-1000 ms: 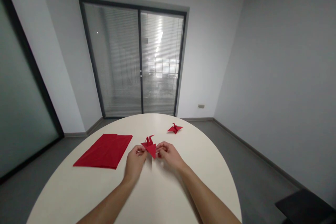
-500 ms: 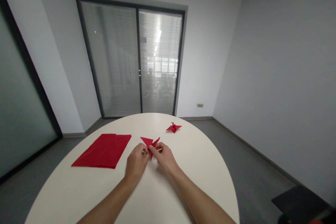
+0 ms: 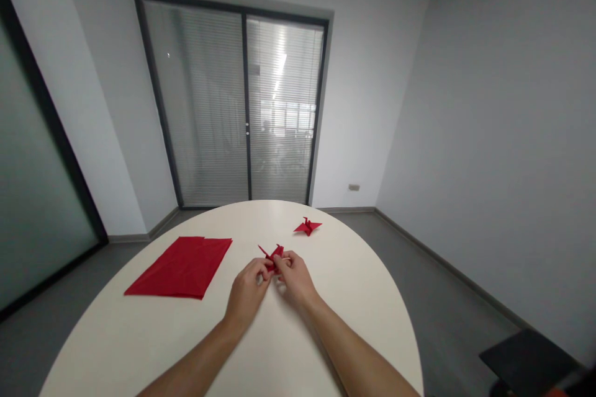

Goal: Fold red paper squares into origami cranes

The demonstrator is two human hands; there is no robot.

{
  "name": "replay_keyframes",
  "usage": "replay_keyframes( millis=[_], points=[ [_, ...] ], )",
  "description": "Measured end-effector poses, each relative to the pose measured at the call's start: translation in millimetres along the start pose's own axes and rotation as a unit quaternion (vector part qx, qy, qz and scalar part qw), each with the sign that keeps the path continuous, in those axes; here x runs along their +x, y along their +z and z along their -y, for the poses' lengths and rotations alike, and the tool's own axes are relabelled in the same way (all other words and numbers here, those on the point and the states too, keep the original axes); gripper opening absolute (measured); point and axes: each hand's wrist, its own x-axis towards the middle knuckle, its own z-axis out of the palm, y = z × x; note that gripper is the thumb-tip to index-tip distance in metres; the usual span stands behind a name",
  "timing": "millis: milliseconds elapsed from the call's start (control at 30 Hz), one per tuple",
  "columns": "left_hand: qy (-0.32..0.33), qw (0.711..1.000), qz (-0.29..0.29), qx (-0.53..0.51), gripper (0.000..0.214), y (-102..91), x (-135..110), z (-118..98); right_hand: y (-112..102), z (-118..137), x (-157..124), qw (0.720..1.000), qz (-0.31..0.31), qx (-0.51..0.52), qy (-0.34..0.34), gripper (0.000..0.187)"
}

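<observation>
Between my two hands is a small red origami crane, held just above the round table. My left hand pinches its left side, with thumb and fingers closed. From the other side my right hand grips it, the thumb lying on top. Fingertips hide much of the crane's lower body; a thin point sticks up at the left and a bent tip at the top. A second red origami crane stands with wings spread at the table's far right.
Sheets of red paper lie in a flat stack on the left of the cream round table. A dark chair seat is at the lower right. Beyond the table are a glass door with blinds and grey walls.
The crane in my hands has turned, so its broad left wing no longer faces me. Both hands have shifted slightly to the right. The far crane and paper stack stay put.
</observation>
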Motion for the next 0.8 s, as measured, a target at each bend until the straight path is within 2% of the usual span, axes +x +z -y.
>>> replay_keyframes(
  millis=[133, 267, 433, 533, 633, 700, 800],
  points=[
    [0.006, 1.0, -0.009, -0.008, 0.021, -1.3, 0.6, -0.5, 0.1, -0.3, 0.9, 1.0, 0.011, 0.015, 0.011, 0.041],
    [0.016, 1.0, -0.015, -0.003, 0.023, -2.0, 1.1, -3.3, 0.6, -3.4, 4.0, 1.0, -0.001, 0.007, -0.015, 0.035],
    [0.02, 1.0, -0.011, 0.009, 0.023, -2.4, -1.9, 0.8, -17.3, 1.5, 10.3, 0.988, -0.085, -0.1, -0.084, 0.029],
    [0.026, 1.0, 0.011, 0.011, 0.021, -3.1, -5.6, 10.5, -40.8, 7.7, 14.0, 0.962, -0.172, -0.17, -0.13, 0.025],
    [0.023, 0.999, 0.039, 0.013, 0.02, -4.5, -9.7, 19.6, -65.0, 9.6, 17.8, 0.918, -0.275, -0.251, -0.138, 0.025],
    [0.019, 0.998, 0.052, 0.015, 0.019, -5.5, -12.3, 23.4, -77.2, 7.5, 20.5, 0.89, -0.304, -0.313, -0.133, 0.024],
    [0.013, 0.997, 0.075, 0.016, 0.019, -6.3, -15.9, 26.1, -86.5, 2.7, 24.4, 0.849, -0.308, -0.404, -0.145, 0.023]
  ],
)
